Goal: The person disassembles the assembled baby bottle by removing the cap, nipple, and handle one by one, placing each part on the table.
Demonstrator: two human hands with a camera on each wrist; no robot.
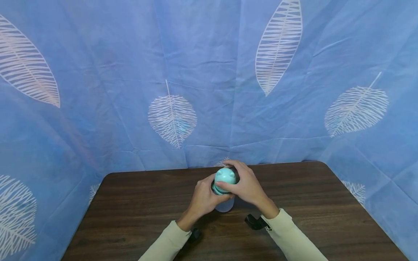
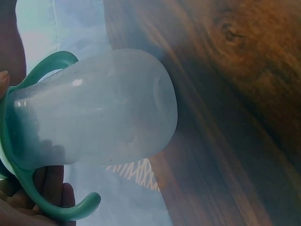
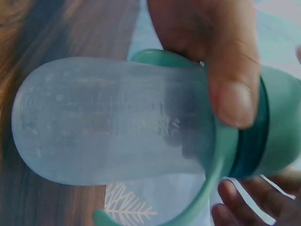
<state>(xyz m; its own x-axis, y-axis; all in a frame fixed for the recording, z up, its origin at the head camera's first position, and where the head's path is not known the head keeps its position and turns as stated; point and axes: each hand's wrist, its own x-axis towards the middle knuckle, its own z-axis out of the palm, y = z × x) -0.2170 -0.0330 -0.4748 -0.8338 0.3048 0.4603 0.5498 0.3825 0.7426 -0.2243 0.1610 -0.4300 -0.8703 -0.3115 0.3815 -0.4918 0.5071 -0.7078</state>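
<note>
Between both hands is a baby bottle with a frosted clear body, a teal collar with two curved handles, and a rounded mint cap. My left hand grips the bottle round its collar; its thumb presses the collar in the right wrist view. Around the cap curl the fingers and thumb of my right hand. One curved handle shows below the bottle in the left wrist view. The body carries faint raised markings and looks empty. Whether its base touches the table cannot be told.
A dark wood-grain table lies under the hands. Behind and beside it hangs a blue cloth with white leaf prints. Black straps with small devices sit at the wrists, by pale sleeves.
</note>
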